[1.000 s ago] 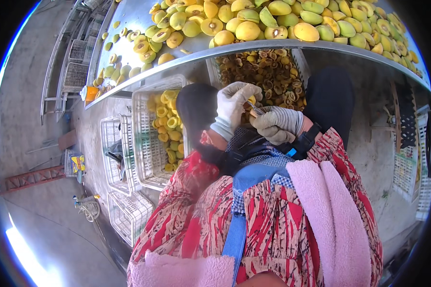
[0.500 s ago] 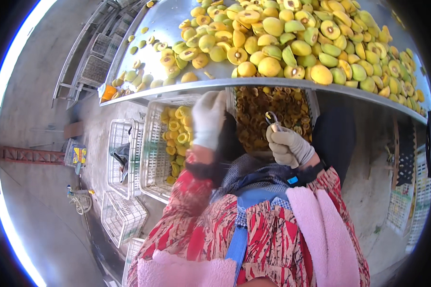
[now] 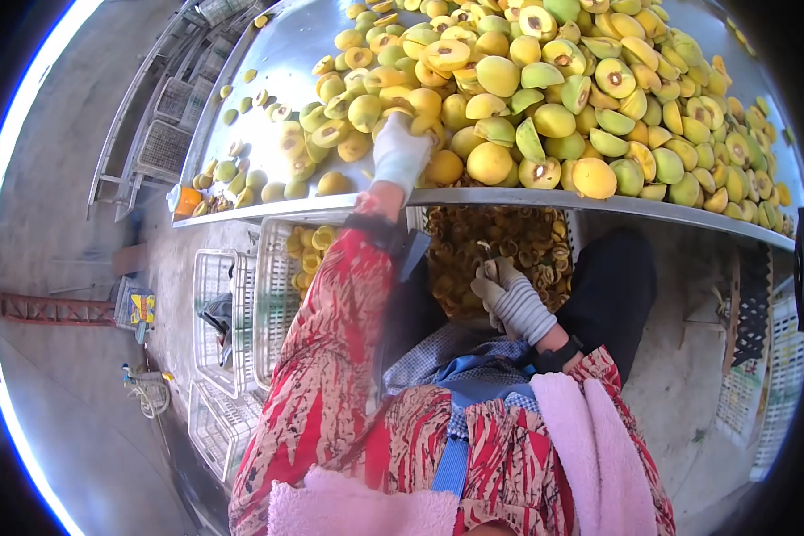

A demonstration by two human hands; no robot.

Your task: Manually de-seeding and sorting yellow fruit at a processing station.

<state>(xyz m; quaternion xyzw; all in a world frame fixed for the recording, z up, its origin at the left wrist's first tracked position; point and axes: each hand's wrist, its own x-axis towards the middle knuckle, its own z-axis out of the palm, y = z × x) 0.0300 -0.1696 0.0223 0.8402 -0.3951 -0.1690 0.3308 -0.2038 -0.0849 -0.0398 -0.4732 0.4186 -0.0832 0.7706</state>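
Note:
At the near edge of the metal table, my left hand (image 3: pixel 400 156), in a white glove, reaches into a heap of halved yellow-green peaches (image 3: pixel 496 76). Its fingers are bent round a peach half (image 3: pixel 397 116) and partly hidden by the fruit. My right hand (image 3: pixel 502 288), in a pale glove with a striped cuff, is lower, between my knees. It is closed around a small pitting tool (image 3: pixel 483 247), whose metal tip sticks out above the fingers. Beneath that hand, a crate holds brown-yellow pits and scraps (image 3: pixel 500 223).
The metal table's rim (image 3: pixel 304 207) crosses above my knees. A white crate (image 3: pixel 272 308) of hollowed peach halves (image 3: pixel 309 250) stands left of my legs, beside another white crate (image 3: pixel 216 322) with dark things inside. An orange container (image 3: pixel 184 200) sits at the table's left corner.
My left hand has moved up from beside the crate of hollowed halves to the heap on the table. My right hand has dropped slightly and turned, with the tool still in it.

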